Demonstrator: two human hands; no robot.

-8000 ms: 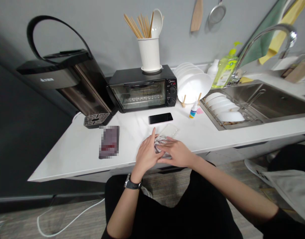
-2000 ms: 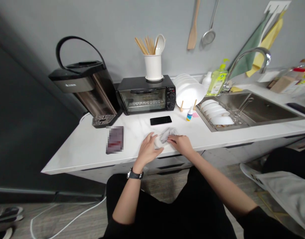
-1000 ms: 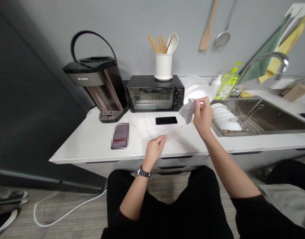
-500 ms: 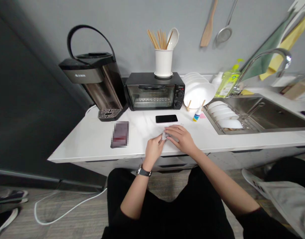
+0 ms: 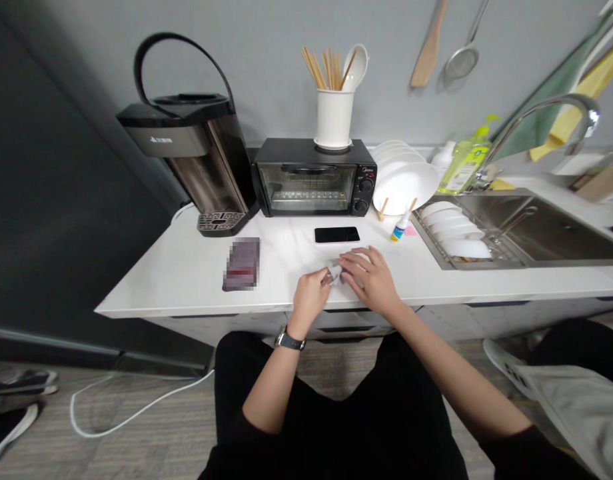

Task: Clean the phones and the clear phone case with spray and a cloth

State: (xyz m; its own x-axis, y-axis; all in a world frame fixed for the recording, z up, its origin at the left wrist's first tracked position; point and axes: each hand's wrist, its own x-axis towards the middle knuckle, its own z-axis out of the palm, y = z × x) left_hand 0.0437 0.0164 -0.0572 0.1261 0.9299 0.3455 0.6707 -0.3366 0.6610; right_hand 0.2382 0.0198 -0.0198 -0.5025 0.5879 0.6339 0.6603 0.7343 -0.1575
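The grey cloth (image 5: 335, 272) is located between the two hands, above the front part of the white countertop (image 5: 176, 287). The left hand (image 5: 310, 293) pinches its left side between thumb and fingers; the right hand (image 5: 374, 279) has its fingers spread and curved, fingertips at the cloth's right side. The cloth is crumpled and partly covered by the fingers, so whether it encloses another item cannot be determined. Quantities: one cloth; one smartphone (image 5: 337, 235), lying flat behind the hands; one small spray bottle (image 5: 399, 229), upright, right of the smartphone; one pink slip (image 5: 410, 231) just beside the bottle; one toaster oven (image 5: 311, 187) with two round knobs (image 5: 364, 195). The smartphone is a rectangular slab with a glossy black screen. The bottle is white with a blue and yellow lower section. The oven has a black housing and glass door; the countertop is smooth, with faint marbling.
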